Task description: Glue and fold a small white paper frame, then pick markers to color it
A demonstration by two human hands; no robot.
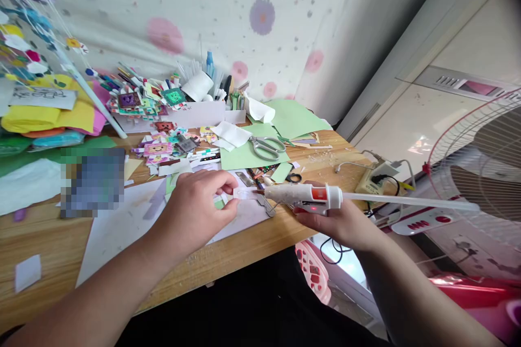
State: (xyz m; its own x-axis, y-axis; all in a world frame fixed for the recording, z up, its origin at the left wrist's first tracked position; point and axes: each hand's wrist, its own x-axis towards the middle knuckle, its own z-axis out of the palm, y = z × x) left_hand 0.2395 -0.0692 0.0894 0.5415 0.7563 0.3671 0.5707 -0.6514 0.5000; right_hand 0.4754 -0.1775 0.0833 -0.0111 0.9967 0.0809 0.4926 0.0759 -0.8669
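Note:
My right hand point(331, 219) is wrapped round a white hot glue gun point(291, 195), with a long glue stick point(411, 201) poking out of its back end. The gun lies level, its nozzle pointing left. Between the thumb and fingers of my left hand point(209, 195) is a small white piece of paper point(243, 193), pinched by its left edge. The nozzle tip is right at this piece; whether they touch I cannot tell. Below both hands, white sheets point(122, 233) cover part of the wooden table point(228, 252).
Scissors point(266, 147) lie on green paper point(236, 160) behind my hands. Paper cut-outs point(158, 146) and a pen holder point(199, 114) stand at the back. A power strip point(376, 176) and a fan point(480, 157) are on the right. A blurred dark object point(95, 181) lies left.

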